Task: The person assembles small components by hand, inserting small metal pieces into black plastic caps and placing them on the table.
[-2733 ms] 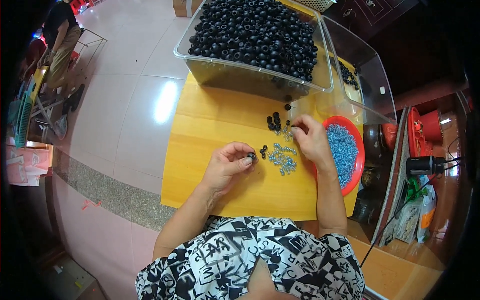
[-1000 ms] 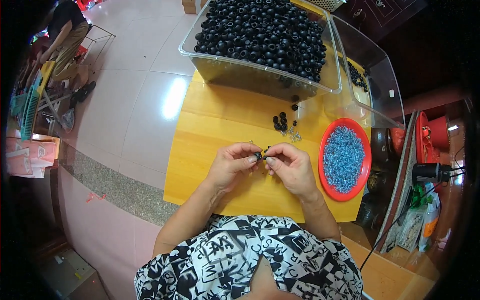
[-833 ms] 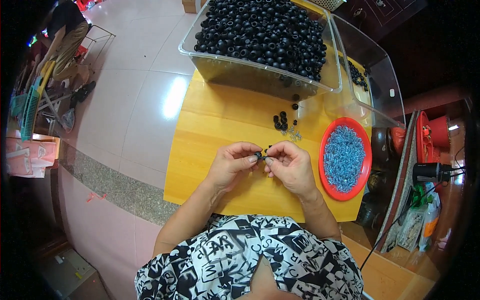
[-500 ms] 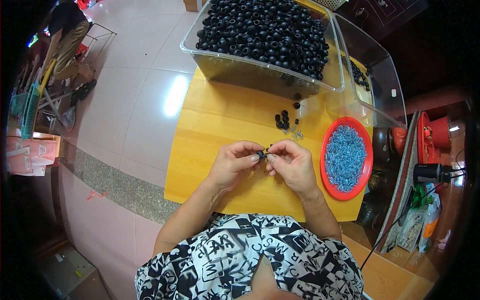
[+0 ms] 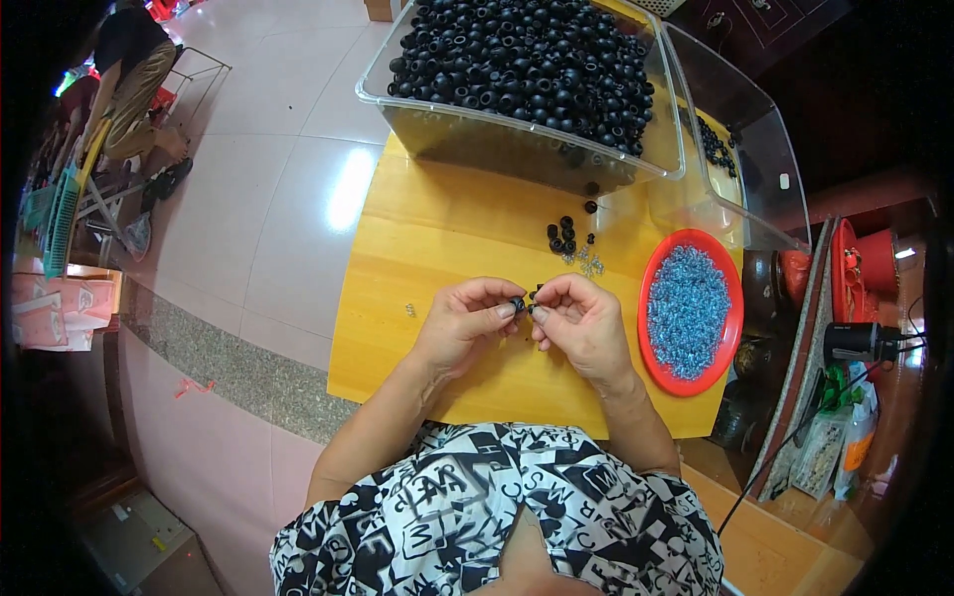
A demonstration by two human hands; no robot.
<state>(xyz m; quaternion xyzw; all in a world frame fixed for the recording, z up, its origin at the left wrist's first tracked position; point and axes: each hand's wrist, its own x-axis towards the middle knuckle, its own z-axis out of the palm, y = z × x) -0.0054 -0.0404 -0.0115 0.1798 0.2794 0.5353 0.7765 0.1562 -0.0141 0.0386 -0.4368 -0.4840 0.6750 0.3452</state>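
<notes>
Okay, black bead (image 5: pixel 518 305) is up at the fingertips, over the near half of the yellow table (image 5: pixel 427 228). Left hand (image 5: pixel 459 323) has it pinched, thumb and index closed on it, no gap visible. Right hand (image 5: pixel 584 328) meets it at 3 o'clock, thumb and index pressed together on a small dark bit (image 5: pixel 532 307); exact shape too small to tell.

Clock from the held bead: small cluster of black beads (image 5: pixel 562 236) at 1, on the table; clear bits (image 5: pixel 588 264) just beside it, at 2. One tiny clear bit (image 5: pixel 409 310) alone at 9. Red dish (image 5: pixel 736 310) at 3, near the right hand, full of bluish beads (image 5: pixel 688 313).

Clear tub (image 5: pixel 477 149) at 12, heaped with black beads. Another clear container (image 5: pixel 765 149) at 2, more black beads showing there. Black device (image 5: pixel 857 343) with cables at 3, well apart. Co-worker (image 5: pixel 134 89) at 10, bent over, across the tiled floor (image 5: pixel 288 209).
</notes>
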